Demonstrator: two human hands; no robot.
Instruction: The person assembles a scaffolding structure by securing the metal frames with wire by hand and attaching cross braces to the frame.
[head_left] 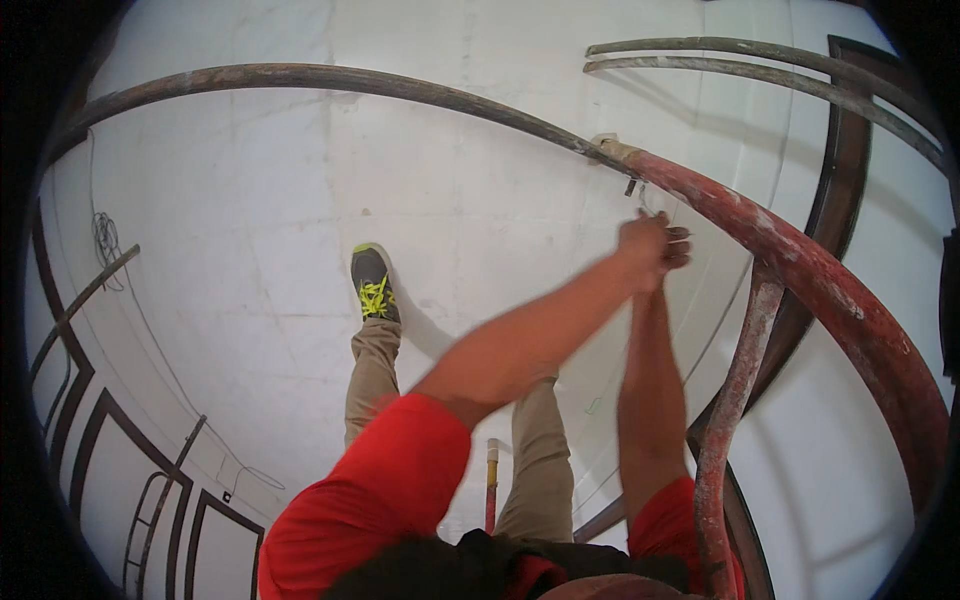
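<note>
Hands (655, 245) beside left-right curving red pipe (800, 255).

rusty red-painted metal pipe (800, 255), matt white floor (250, 230)

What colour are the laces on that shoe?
Bright yellow-green laces on a dark grey shoe, best seen in the head view.

packages: none | labels: none | signs: none | screens: none
</note>
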